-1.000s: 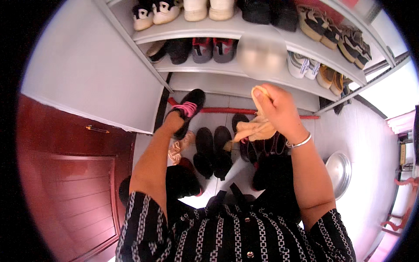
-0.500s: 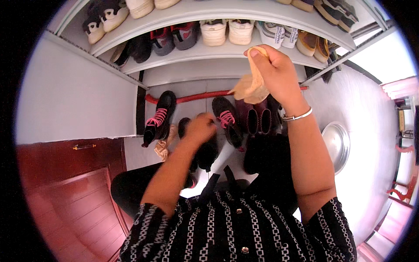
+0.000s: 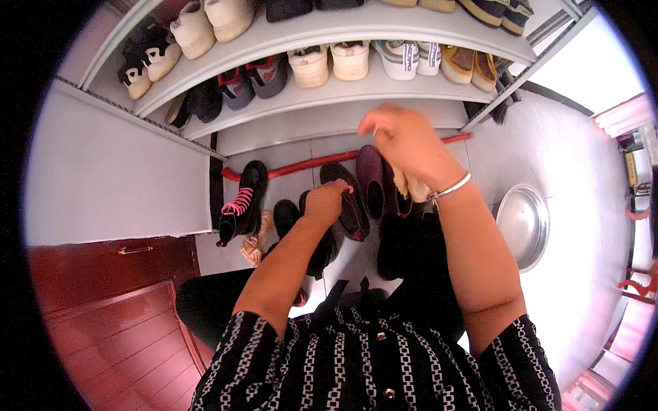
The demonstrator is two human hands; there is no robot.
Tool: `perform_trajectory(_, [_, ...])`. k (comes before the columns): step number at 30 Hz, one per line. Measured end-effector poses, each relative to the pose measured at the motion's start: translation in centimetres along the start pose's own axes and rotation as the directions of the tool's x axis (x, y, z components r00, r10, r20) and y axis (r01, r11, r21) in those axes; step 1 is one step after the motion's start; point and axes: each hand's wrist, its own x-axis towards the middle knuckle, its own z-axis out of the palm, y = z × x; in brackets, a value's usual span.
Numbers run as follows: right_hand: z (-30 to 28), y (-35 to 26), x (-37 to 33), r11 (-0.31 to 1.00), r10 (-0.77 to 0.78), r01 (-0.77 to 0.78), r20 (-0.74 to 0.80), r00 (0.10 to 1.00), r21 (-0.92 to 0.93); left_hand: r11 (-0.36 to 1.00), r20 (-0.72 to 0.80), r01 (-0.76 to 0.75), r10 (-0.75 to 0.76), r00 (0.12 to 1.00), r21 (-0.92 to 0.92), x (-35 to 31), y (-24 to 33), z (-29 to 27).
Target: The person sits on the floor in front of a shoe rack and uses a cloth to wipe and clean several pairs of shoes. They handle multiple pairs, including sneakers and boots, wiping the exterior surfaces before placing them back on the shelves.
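Note:
My left hand (image 3: 323, 203) is closed at the side of a black boot (image 3: 354, 212) on the floor in front of me. A bit of pink lace shows by its fingertips. Raised over the floor to the right, my right hand (image 3: 412, 147) is bent at the wrist and slightly smeared by motion. A tan cloth (image 3: 415, 190) hangs below its palm, mostly hidden by the hand. Beneath it stands a pair of dark purple boots, the left purple boot (image 3: 370, 181) in plain sight. Further left is a second black boot (image 3: 244, 198) with pink laces.
Ahead rises a white shoe rack (image 3: 288, 106) with rows of shoes. A red pole (image 3: 301, 164) lies along its foot. Crumpled beige material (image 3: 255, 246) rests by the left boot. To the right is a metal basin (image 3: 524, 229); a red-brown door (image 3: 123, 301) fills the lower left.
My left hand has moved right onto the black boot, which now lies more on its side. My right hand has come down, bringing the cloth lower. The whole view has shifted a little.

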Motion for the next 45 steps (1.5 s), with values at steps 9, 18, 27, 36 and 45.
perform_trajectory(9, [5.7, -4.8, 0.0, 0.992, -0.123, 0.122, 0.43, 0.894, 0.029, 0.957, -0.286, -0.169, 0.097, 0.953, -0.236, -3.5, 1.1, -16.0])
perform_trajectory(18, [7.7, -8.6, 2.4, 0.988, 0.005, 0.04, 0.291, 0.957, -0.15, 0.999, -0.069, -0.051, 0.05, 0.996, -0.01, -7.9, 0.0, -16.7])
perform_trajectory(27, [8.8, -15.2, 1.8, 0.967, -0.254, 0.254, -0.034, 0.966, -0.024, 0.186, 0.245, 0.29, -0.234, 0.941, -0.939, -7.7, -5.5, -16.0])
perform_trajectory(36, [6.1, -16.5, 1.6, 0.878, -0.381, 0.263, 0.251, 0.89, 0.401, -0.128, 0.011, -0.021, -0.251, 0.968, -0.992, -5.7, -4.9, -17.3])
perform_trajectory(45, [4.1, -13.4, 6.9, 0.818, 0.221, 0.105, -0.476, 0.851, 0.566, 0.221, -0.16, -0.113, -0.205, 0.966, -0.969, -5.3, -3.5, -16.4])
